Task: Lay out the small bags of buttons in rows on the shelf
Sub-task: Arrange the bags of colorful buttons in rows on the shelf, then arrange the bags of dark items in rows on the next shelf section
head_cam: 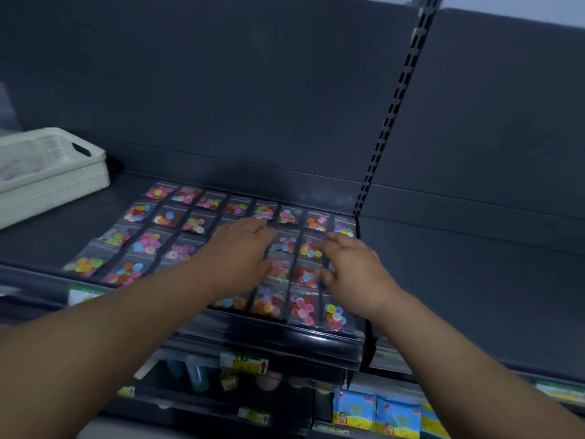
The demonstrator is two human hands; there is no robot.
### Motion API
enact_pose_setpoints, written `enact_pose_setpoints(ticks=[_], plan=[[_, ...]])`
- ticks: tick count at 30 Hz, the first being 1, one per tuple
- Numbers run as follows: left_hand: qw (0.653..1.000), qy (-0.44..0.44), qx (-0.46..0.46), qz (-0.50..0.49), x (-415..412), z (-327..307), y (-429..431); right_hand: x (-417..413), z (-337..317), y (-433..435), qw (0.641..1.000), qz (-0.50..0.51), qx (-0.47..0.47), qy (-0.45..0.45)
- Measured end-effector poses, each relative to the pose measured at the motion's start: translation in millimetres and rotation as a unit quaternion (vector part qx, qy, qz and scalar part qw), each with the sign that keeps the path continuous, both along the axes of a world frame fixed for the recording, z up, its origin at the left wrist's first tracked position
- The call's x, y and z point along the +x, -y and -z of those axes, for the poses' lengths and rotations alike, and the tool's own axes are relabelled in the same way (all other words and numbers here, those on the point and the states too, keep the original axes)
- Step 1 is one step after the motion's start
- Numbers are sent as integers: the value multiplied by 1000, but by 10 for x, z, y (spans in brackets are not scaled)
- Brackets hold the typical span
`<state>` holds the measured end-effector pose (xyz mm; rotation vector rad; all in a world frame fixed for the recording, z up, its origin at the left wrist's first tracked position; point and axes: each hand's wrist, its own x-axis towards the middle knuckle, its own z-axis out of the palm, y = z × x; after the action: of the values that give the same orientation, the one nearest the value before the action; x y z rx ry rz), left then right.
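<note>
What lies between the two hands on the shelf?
Bags of buttons lie between the left hand and the right hand, seen in the head view.

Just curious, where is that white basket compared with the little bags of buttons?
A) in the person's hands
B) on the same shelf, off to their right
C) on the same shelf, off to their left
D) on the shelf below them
C: the white basket stands on the same dark shelf as the bags of buttons, beyond the left end of their rows.

Both hands, left hand (235, 248) and right hand (354, 267), hover open over rows of button bags (193, 223) on the shelf (133, 191).
</note>
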<state>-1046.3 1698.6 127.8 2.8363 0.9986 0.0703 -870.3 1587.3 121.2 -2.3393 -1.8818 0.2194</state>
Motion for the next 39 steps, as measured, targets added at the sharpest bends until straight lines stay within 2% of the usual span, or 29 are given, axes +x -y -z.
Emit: enact_pose_setpoints(ticks=[10,18,21,24,31,36,39], plan=[[990,-16,31,-137,-994,-185,-204,-754,-49,-751,991,-130,18,0],[972,21,39,-232,-2067,-291,-621,-1678,-295,-1335,981,-192,22,-22],[967,31,45,-248,-2505,-333,-923,-2142,-377,-1606,981,-174,29,-85],[966,36,62,-247,-2964,-373,-1256,-2629,-381,-1918,972,-123,16,-197],[954,80,34,-285,-3780,-386,-2012,-3419,-241,-2657,915,33,21,-401],[948,105,0,-302,-4081,-276,-2498,-3812,-188,-3058,806,158,-40,-569],[945,121,-38,-301,-4163,-154,-2673,-4008,-193,-3294,779,189,-61,-595]])
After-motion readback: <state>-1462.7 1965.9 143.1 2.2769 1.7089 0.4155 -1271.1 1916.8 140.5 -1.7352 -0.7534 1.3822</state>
